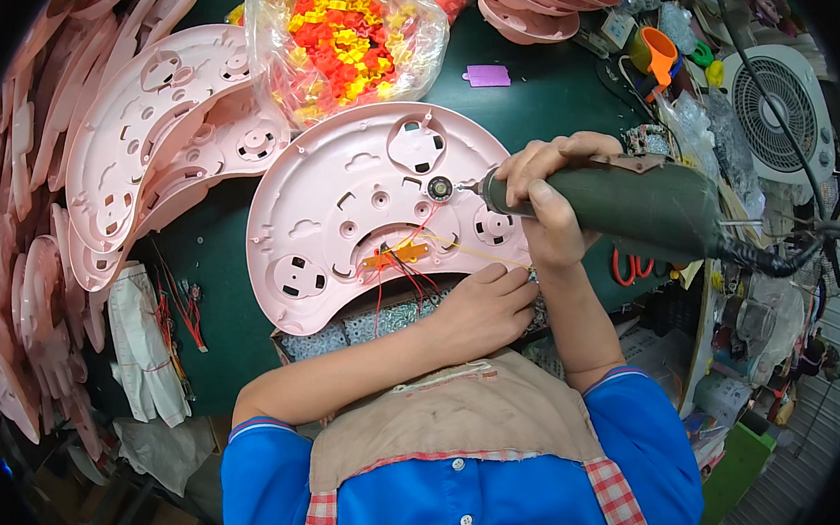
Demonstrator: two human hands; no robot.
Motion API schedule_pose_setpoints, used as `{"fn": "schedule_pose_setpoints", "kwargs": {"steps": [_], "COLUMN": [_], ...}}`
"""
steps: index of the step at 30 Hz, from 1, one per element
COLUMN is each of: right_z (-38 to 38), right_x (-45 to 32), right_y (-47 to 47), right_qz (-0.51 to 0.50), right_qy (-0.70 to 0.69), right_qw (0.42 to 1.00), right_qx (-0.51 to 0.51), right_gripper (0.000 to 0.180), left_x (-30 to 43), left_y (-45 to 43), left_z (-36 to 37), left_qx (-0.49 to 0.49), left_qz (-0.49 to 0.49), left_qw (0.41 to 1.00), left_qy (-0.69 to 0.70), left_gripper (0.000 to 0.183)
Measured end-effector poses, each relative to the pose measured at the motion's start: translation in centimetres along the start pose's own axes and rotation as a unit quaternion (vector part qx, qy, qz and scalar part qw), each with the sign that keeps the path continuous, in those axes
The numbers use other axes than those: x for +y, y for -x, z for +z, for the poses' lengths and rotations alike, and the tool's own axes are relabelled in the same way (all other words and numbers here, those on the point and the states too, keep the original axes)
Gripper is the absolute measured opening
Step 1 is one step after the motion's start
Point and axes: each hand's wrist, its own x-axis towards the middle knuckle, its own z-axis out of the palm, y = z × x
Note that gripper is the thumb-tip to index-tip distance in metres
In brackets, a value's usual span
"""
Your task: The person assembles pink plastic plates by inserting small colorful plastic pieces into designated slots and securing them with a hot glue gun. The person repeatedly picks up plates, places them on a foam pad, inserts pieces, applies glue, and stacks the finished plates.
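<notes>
My right hand (pixel 555 188) grips a dark green electric screwdriver (pixel 617 200), held sideways over a pink crescent-shaped plastic shell (pixel 307 194). Its bit points left, with the tip beside a small round black component (pixel 440 188) seated in the shell. Thin red wires run from that component toward an orange-brown circuit board (pixel 395 255) at the shell's inner curve. My left hand (pixel 487 305) is at the shell's lower right edge, above a box of small metal screws (pixel 389 319). Its fingers are curled, and their tips are hidden, so whether they pinch anything cannot be told.
More pink shells (pixel 113 120) are stacked on the left. A clear bag of red and yellow plastic pieces (pixel 345 42) stands behind the shell, near a purple plastic piece (pixel 488 75). Red-handled scissors (pixel 630 268) and a fan (pixel 779 113) are at the right. Wire bundles (pixel 184 303) lie at left.
</notes>
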Motion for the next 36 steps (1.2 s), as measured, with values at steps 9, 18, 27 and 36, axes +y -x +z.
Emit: {"fn": "schedule_pose_setpoints", "kwargs": {"steps": [9, 18, 27, 36], "right_z": [-0.6, -1.3, 0.4, 0.4], "right_x": [3.2, -0.3, -6.8, -6.6], "right_y": [-0.4, -0.8, 1.4, 1.4], "right_qz": [0.136, 0.033, 0.044, 0.03], "right_qy": [-0.071, -0.077, -0.128, -0.141], "right_qw": [0.988, 0.996, 0.989, 0.987], "right_qx": [-0.009, -0.001, -0.063, -0.075], "right_gripper": [0.035, 0.045, 0.048, 0.048], "left_x": [-0.4, 0.0, -5.3, -5.0], "left_y": [-0.2, -0.6, 2.7, 2.7], "left_z": [1.4, -1.2, -7.4, -6.8], "left_qx": [0.01, 0.022, 0.134, 0.241], "left_qz": [-0.008, -0.071, -0.155, -0.185], "left_qw": [1.0, 0.993, 0.978, 0.942], "left_qy": [-0.026, 0.089, 0.03, 0.142], "left_gripper": [0.021, 0.029, 0.021, 0.026]}}
